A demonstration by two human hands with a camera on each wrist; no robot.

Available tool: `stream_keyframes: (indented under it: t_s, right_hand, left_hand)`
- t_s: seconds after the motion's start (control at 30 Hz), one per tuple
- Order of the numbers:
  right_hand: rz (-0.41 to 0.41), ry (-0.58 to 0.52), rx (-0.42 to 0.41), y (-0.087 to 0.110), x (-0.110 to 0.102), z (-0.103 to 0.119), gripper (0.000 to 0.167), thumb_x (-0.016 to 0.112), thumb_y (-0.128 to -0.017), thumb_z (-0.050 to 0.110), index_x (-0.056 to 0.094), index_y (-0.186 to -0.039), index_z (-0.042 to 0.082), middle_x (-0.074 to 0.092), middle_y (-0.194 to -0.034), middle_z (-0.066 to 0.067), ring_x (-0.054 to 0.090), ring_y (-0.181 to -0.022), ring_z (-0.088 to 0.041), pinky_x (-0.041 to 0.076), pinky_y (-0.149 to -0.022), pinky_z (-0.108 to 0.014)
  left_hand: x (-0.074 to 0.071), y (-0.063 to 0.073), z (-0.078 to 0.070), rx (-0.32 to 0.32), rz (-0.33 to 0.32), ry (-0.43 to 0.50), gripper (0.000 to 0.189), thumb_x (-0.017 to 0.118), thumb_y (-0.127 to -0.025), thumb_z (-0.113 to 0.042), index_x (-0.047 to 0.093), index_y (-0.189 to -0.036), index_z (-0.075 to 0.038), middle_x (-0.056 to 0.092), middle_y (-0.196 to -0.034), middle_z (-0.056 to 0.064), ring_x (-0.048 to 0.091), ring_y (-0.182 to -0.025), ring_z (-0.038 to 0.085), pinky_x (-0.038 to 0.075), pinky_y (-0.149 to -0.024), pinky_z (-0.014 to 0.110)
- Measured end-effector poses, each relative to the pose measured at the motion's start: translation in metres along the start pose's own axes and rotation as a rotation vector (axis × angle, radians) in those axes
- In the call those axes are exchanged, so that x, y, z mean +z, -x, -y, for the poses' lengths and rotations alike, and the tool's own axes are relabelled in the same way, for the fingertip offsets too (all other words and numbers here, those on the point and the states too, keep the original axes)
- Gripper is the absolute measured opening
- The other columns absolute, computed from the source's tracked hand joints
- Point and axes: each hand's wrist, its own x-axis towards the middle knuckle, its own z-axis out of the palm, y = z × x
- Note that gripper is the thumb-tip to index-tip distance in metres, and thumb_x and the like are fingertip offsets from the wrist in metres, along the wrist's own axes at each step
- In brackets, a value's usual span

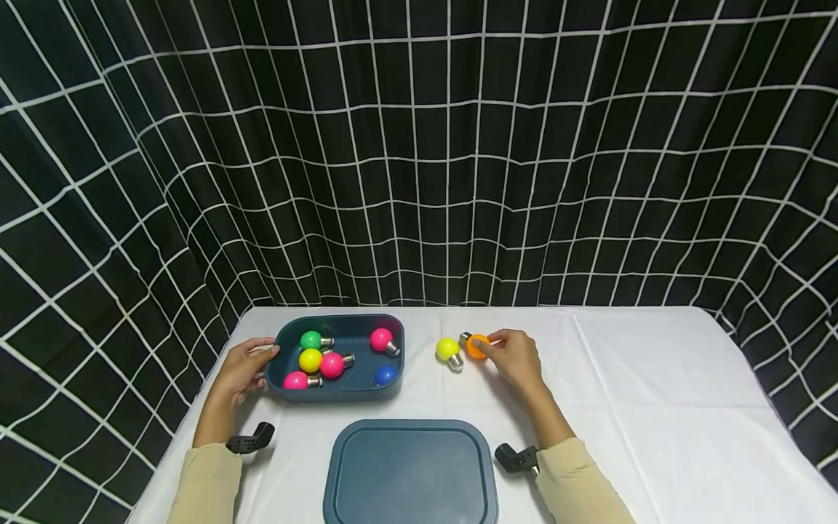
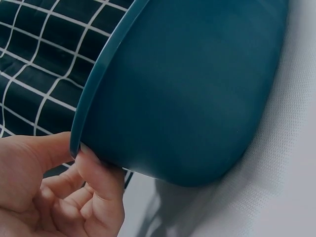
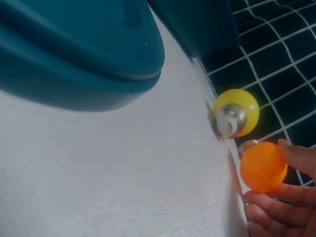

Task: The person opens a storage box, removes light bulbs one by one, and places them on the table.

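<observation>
At the left end of the dark blue plastic box (image 1: 340, 395), my left hand (image 1: 238, 370) pinches the rim between thumb and fingers. My right hand (image 1: 517, 358) holds an orange light bulb (image 1: 479, 347) by its round globe, its metal base pointing away to the left. Beside it on the cloth lies a yellow bulb (image 1: 448, 348), base toward me. Inside the box are a green bulb (image 1: 310, 340), another yellow bulb (image 1: 310, 360), several pink bulbs (image 1: 332, 365) and a blue bulb (image 1: 386, 375). In the right wrist view the orange globe (image 3: 263, 167) sits between thumb and fingers.
A blue-grey lid (image 1: 410, 473) lies flat on the white tablecloth (image 1: 628, 422) in front of the box. Behind the table hangs a black curtain (image 1: 458, 182) with a white grid, which also runs along both sides.
</observation>
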Motion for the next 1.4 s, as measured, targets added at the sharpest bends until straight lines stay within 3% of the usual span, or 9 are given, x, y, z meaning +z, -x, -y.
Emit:
stream_keyframes:
  t_s: [0.27,0.8,1.13,1.4]
  right_hand:
    - [0.020,0.019,0.022,0.0018,0.0015,-0.0037,0.040,0.078,-0.087,0.044,0.077,-0.085,0.004,0.070,-0.078,-0.006,0.057,-0.068,-0.022,0.042,-0.056,-0.031]
    - [0.048,0.011,0.025,0.0025,0.0051,-0.0022,0.045,0.075,-0.089,0.044,0.078,-0.080,0.000,0.072,-0.080,-0.012,0.056,-0.068,-0.024,0.040,-0.053,-0.029]
    - [0.067,-0.012,0.025,0.0015,0.0049,-0.0020,0.049,0.075,-0.089,0.045,0.078,-0.076,-0.001,0.064,-0.064,-0.007,0.049,-0.056,-0.018,0.033,-0.047,-0.026]
    - [0.062,-0.055,0.018,0.0000,-0.0018,-0.0013,0.049,0.068,-0.095,0.046,0.079,-0.093,-0.002,0.071,-0.073,-0.011,0.059,-0.061,-0.018,0.044,-0.053,-0.027]
  left_hand:
    - [0.0031,0.0025,0.0016,0.007,-0.002,-0.005,0.047,0.062,-0.102,-0.015,0.046,-0.141,0.006,0.069,-0.085,-0.003,0.055,-0.060,0.005,0.046,-0.047,0.017]
    - [0.0012,0.0023,0.0003,0.003,-0.011,-0.014,0.046,0.060,-0.103,-0.013,0.046,-0.142,0.006,0.069,-0.085,-0.003,0.055,-0.058,0.005,0.048,-0.047,0.017]
    - [0.0018,0.0006,-0.0016,-0.010,-0.015,-0.008,0.049,0.062,-0.102,-0.016,0.045,-0.143,0.004,0.069,-0.084,-0.002,0.058,-0.060,0.006,0.050,-0.048,0.019]
    - [0.0015,-0.0002,-0.0015,-0.010,-0.018,-0.011,0.047,0.063,-0.102,-0.016,0.047,-0.142,0.004,0.069,-0.084,-0.003,0.057,-0.058,0.005,0.050,-0.047,0.019]
